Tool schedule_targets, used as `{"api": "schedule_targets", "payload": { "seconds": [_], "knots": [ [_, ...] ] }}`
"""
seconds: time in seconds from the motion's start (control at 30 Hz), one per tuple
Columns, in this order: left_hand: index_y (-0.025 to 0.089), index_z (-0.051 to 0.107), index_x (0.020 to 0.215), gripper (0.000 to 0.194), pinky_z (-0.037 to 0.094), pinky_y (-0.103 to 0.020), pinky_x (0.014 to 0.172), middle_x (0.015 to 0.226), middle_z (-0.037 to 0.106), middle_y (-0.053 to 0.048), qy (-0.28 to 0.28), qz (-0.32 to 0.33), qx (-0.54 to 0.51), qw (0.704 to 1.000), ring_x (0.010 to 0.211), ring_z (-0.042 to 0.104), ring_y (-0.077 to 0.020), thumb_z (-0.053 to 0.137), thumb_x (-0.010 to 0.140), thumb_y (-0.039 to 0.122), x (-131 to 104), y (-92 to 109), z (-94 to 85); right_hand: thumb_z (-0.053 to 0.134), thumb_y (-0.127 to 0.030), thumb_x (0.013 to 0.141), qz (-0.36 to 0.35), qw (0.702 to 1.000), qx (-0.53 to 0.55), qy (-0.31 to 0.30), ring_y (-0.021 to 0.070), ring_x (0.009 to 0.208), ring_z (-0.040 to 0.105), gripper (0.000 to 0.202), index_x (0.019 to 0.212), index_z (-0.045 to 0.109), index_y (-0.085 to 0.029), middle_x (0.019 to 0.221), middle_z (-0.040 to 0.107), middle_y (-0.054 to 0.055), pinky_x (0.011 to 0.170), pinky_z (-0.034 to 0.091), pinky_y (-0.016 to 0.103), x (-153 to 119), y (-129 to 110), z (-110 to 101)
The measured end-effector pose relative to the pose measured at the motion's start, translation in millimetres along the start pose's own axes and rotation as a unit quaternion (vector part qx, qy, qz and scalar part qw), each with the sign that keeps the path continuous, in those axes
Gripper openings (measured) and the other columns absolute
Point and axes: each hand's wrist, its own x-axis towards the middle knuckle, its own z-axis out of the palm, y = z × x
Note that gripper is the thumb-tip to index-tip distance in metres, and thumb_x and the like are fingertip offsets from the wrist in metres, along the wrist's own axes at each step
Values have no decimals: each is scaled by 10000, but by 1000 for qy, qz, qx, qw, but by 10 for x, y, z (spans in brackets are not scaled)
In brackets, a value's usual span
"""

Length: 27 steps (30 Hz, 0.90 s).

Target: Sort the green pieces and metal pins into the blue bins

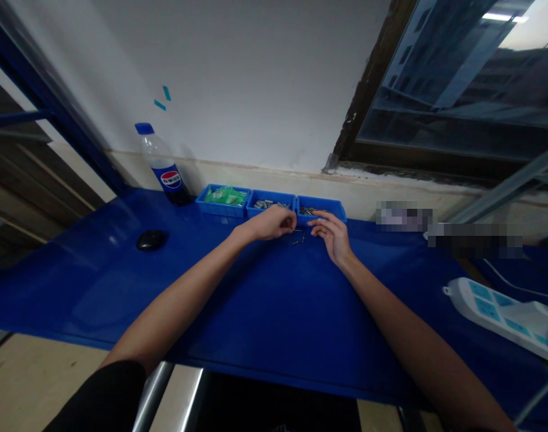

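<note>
My left hand is closed in a pinch on a thin metal pin, in front of the middle blue bin. That bin holds small grey metal parts. My right hand is held with its fingers apart at the front of the right blue bin, where more small metal pieces lie. Between the hands, a couple of small brass-coloured pieces rest on the blue table. Nothing shows in the right hand's fingers.
The left blue bin holds green packets. Beside it stands a cola bottle, with a black mouse nearer me. A white power strip with cables lies at the right. Wall and window rise behind the bins.
</note>
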Motion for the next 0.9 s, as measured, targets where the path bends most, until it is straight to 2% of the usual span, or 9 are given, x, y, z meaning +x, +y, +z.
{"api": "schedule_targets", "payload": {
  "seconds": [0.2,0.5,0.77,0.9],
  "knots": [
    [129,675,866,103,496,-228,684,776,707,-22,60,13,-66,996,693,652,-123,734,786,104,42,92,-4,713,-325,791,8,1000,-8,1,164,627,641,259,1020,754,-211,820,770,48,649,489,321,4,2,3],
    [157,640,975,66,504,-252,757,877,746,-34,61,25,-69,995,790,698,-145,610,916,154,24,134,2,738,-366,790,9,1000,-20,-17,163,625,647,246,972,778,-205,785,760,46,649,489,319,15,21,-11],
    [162,587,954,134,483,-237,704,778,702,-2,91,-3,-77,993,732,675,-141,674,855,141,30,101,75,773,-393,806,-2,996,-66,-57,162,659,651,244,958,810,-206,809,784,54,680,488,316,4,48,-19],
    [162,575,892,121,471,-226,677,755,671,5,112,-3,-84,990,692,639,-126,681,838,138,28,108,108,837,-381,752,-4,995,-71,-63,165,666,659,243,923,820,-208,820,794,59,694,500,325,11,74,-21]
  ]
}}
